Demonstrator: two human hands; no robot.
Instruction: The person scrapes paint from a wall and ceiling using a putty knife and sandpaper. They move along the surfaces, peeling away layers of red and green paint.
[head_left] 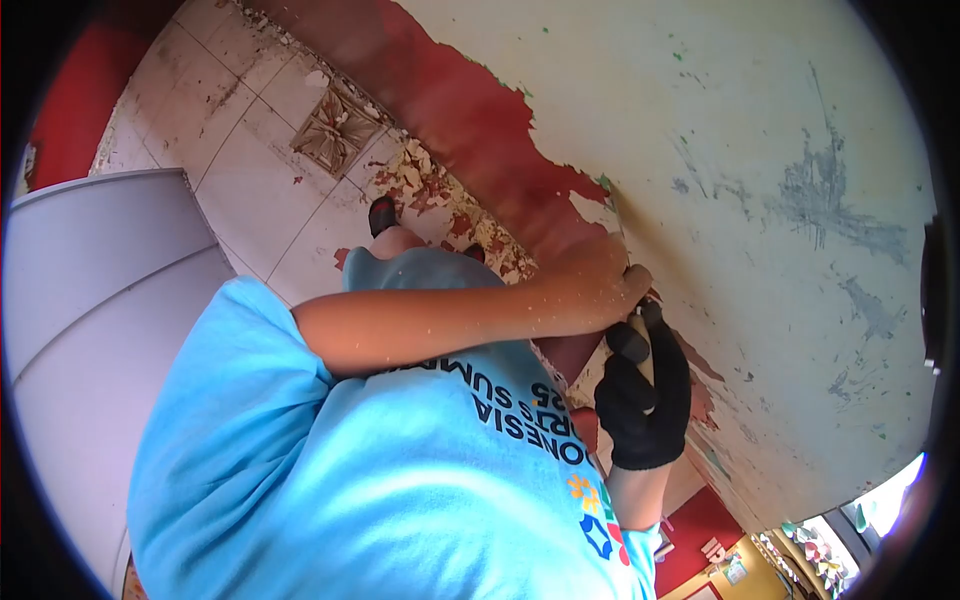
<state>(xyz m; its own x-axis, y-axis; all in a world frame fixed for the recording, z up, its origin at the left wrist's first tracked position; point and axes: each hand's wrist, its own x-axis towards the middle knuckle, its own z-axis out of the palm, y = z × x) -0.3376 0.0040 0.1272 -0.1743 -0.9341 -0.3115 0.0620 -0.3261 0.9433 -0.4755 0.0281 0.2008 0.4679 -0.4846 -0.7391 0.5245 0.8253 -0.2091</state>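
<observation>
My right hand point(645, 390), in a black knitted glove, is wrapped around the pale handle of a scraper point(646, 362). My bare left hand point(598, 284) is closed at the front end of the same tool, just ahead of the gloved fingers. The blade is mostly hidden by my left hand; a thin edge seems to lie against the wall by the torn paint border. Dark red paint point(440, 95) is peeling off the wall in a ragged line, baring a pale green surface point(720, 130). Pale specks dot my left forearm.
Paint flakes point(415, 180) litter the tiled floor point(260, 180) along the wall's foot, near a patterned decorative tile point(338, 130). A black sandal point(382, 215) shows below my blue shirt. A smooth grey panel point(110, 300) stands at the left. Furnishings and a bright opening appear lower right.
</observation>
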